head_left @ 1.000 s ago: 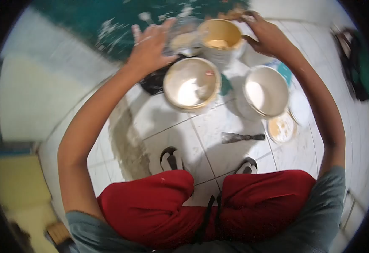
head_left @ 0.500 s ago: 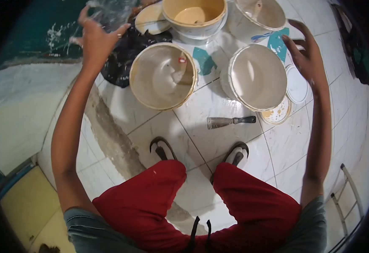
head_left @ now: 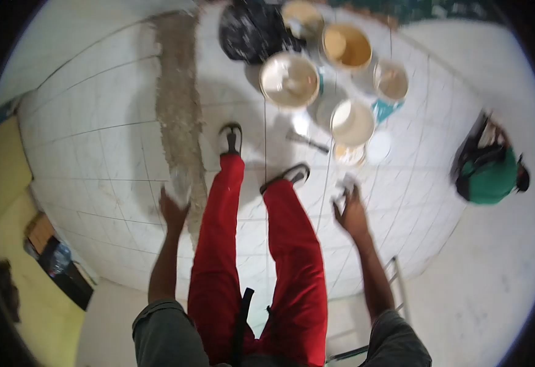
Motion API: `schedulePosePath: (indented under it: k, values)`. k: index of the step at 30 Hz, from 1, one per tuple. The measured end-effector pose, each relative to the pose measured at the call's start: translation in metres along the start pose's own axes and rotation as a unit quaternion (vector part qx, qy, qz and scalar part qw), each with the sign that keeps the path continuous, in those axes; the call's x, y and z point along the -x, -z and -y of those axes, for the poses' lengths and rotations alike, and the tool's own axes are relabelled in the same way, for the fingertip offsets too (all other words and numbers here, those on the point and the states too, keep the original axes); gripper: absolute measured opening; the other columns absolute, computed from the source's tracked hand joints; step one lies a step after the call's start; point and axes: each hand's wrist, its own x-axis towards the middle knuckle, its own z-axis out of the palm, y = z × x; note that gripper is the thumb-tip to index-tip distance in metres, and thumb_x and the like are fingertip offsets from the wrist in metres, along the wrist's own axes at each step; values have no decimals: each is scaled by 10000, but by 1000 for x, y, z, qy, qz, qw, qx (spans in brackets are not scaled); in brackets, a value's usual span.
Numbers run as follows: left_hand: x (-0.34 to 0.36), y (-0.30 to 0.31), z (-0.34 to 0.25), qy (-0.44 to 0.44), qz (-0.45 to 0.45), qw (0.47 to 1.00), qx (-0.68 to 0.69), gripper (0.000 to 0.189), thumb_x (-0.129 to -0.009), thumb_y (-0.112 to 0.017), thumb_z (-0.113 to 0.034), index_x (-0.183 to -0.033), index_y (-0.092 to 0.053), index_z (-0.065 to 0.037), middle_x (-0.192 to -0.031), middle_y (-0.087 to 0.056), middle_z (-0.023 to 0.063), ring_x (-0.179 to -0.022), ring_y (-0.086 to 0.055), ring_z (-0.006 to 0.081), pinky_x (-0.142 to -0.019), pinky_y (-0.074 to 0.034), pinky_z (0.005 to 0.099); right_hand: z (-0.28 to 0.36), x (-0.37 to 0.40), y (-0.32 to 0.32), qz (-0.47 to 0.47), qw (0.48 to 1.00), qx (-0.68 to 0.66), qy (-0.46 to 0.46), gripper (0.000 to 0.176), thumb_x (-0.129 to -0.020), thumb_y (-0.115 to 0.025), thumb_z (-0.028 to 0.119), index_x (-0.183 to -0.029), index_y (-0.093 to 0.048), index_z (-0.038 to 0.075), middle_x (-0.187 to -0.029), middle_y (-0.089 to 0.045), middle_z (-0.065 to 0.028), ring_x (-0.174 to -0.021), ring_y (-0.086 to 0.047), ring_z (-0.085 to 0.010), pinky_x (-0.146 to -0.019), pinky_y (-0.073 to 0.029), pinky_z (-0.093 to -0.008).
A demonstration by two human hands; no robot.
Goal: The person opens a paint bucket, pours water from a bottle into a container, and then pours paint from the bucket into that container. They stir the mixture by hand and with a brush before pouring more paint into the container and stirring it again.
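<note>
My left hand (head_left: pixel 174 211) is low on the left beside my leg, its fingers closed on a piece of clear plastic (head_left: pixel 182 185) that stretches beyond the fingertips. My right hand (head_left: pixel 353 214) is to the right of my legs, fingers bent, with a small whitish thing (head_left: pixel 348 181) at their tips, too blurred to name. Ahead of that hand a putty knife (head_left: pixel 307 142) lies on the tiles. Closest to it are a white bucket (head_left: pixel 365 131), a stained lid (head_left: pixel 349 155) and a white lid (head_left: pixel 378 147).
Farther off stand a cream bucket (head_left: pixel 267 85), a bucket of tan paste (head_left: pixel 360 50) and another bucket (head_left: pixel 391 81). A black plastic bag (head_left: pixel 249 33) lies behind them. A rough grey strip (head_left: pixel 178 92) crosses the tiled floor. A green-and-black bundle (head_left: pixel 490 174) and a metal ladder (head_left: pixel 400 284) are at right.
The view has swung and drawn back, and my legs are straighter. Both hands have come down from beside the buckets to beside my legs. The clear plastic has moved with my left hand.
</note>
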Motion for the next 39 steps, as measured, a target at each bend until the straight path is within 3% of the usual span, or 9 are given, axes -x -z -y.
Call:
schedulePosePath:
  k: [1, 9, 13, 15, 17, 26, 31, 35, 39]
  values:
    - [55, 25, 19, 38, 1, 999, -7, 1007, -554, -794, -307, -1330, -245, 25, -1318, -362, 219, -1160, -386, 380, -984, -311, 433, 28, 19, 23, 58, 997, -49, -33, 485, -780, -621, 136, -1192, -411, -10, -1273, -332, -284, -1121, -428, -430, -881, -435, -433]
    - [239, 253, 10, 579, -23, 811, 82, 1149, -483, -845, -203, -1339, -96, -36, -1108, -492, 247, -1070, -429, 421, -950, -334, 461, 192, 69, 150, 145, 969, -37, 194, 370, -768, -646, 153, -1065, -483, 5, -1011, -493, -210, -800, -581, -305, -581, -517, -342]
    - [238, 311, 14, 605, -206, 742, 203, 1141, -498, -853, -228, -1332, -88, -80, -1134, -500, 245, -1069, -476, 398, -948, -336, 467, 273, 3, 210, 40, 890, 146, 430, 358, -772, -640, 186, -1034, -497, -12, -966, -514, -217, -888, -561, -337, -706, -490, -404]
    - [229, 334, 20, 477, -376, 757, 240, 1082, -517, -849, -298, -1302, -166, -1, -1183, -425, 206, -1080, -450, 382, -977, -247, 544, 344, -22, 238, 89, 902, 193, 376, 356, -782, -617, 215, -1028, -502, -15, -961, -524, -223, -917, -535, -371, -796, -444, -442]
    - [219, 402, 2, 464, -398, 757, 232, 1034, -519, -841, -282, -1297, -214, -12, -1226, -391, 188, -1094, -436, 364, -969, -291, 492, 423, -33, 259, 14, 828, 171, 534, 368, -767, -617, 228, -1030, -492, 2, -981, -517, -220, -917, -531, -385, -771, -454, -444]
    - [230, 486, -32, 530, -415, 695, 254, 970, -551, -790, -420, -1253, -324, 61, -1302, -300, 250, -1276, -230, 380, -1018, -27, 609, 681, 33, 193, 236, 758, 181, 580, 351, -833, -573, 211, -1092, -496, -13, -1054, -525, -210, -804, -612, -300, -671, -500, -363]
    - [212, 505, -28, 593, -447, 606, 285, 1074, -561, -802, -408, -1279, -196, 113, -1313, -253, 243, -1239, -303, 381, -1026, -131, 576, 754, 37, 129, 426, 665, 255, 558, 388, -852, -560, 256, -1119, -495, -17, -1099, -522, -219, -822, -612, -275, -747, -488, -355]
    - [216, 531, -16, 602, -618, 407, 300, 1070, -520, -852, -273, -1251, -184, 132, -1264, -249, 253, -1174, -368, 366, -988, -331, 382, 829, 27, 91, 445, 552, 303, 637, 376, -848, -581, 229, -1118, -500, -19, -1057, -580, -178, -830, -619, -243, -703, -495, -336]
    - [217, 588, -26, 687, -642, 291, 176, 1058, -563, -834, -222, -1248, -87, 80, -1163, -426, 247, -1102, -443, 327, -971, -342, 384, 932, 16, 69, 475, 471, 338, 662, 374, -847, -581, 226, -1113, -504, -25, -1069, -583, -177, -859, -617, -261, -738, -490, -340]
